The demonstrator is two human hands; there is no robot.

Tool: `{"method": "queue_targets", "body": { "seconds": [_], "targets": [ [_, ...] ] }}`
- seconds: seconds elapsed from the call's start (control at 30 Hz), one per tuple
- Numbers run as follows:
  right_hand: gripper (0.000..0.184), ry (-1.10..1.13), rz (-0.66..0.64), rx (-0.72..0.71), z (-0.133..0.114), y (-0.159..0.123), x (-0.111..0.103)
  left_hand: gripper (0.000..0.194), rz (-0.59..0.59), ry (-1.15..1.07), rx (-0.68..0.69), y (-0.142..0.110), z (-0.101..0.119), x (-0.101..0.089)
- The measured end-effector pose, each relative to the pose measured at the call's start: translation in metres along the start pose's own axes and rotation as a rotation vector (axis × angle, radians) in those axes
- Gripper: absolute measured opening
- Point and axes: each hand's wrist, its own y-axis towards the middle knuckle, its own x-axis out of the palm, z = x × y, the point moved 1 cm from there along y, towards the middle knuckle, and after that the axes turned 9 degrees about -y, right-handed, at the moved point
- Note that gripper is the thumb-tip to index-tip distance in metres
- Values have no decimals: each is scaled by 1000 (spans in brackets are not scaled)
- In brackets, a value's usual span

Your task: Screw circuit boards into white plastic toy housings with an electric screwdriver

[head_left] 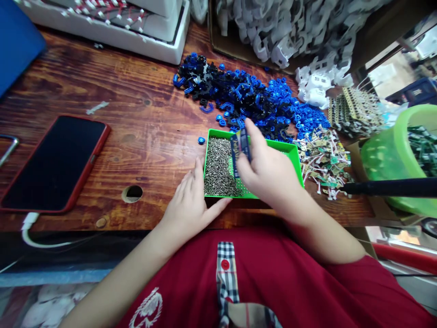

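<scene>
A green tray (296, 161) with a perforated bottom lies near the table's front edge. Many small metal screws (218, 166) are heaped in its left part. My right hand (264, 166) pinches a dark blue printed card (240, 152) over the tray, its edge down by the screws. My left hand (191, 200) rests against the tray's left front corner, fingers stretched along the side and thumb along the front rim. Whether the card touches the tray's bottom is hidden.
Behind the tray spread blue and black plastic parts (239, 93). Small circuit boards with white leads (324, 159) and a green bucket (382, 146) are at right. White plastic housings (287, 27) fill a box behind. A phone (56, 161) on a charging cable lies left, near a table hole (132, 193).
</scene>
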Motion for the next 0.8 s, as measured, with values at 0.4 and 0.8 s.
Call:
{"method": "queue_targets", "body": {
  "seconds": [0.4,0.8],
  "targets": [
    [68,-76,-177,-5,12,-34,25,102,13,3,19,-1,2,1],
    [69,162,-78,7,-18,4,-3,107,15,7,-32,-2,-2,0]
  ]
}}
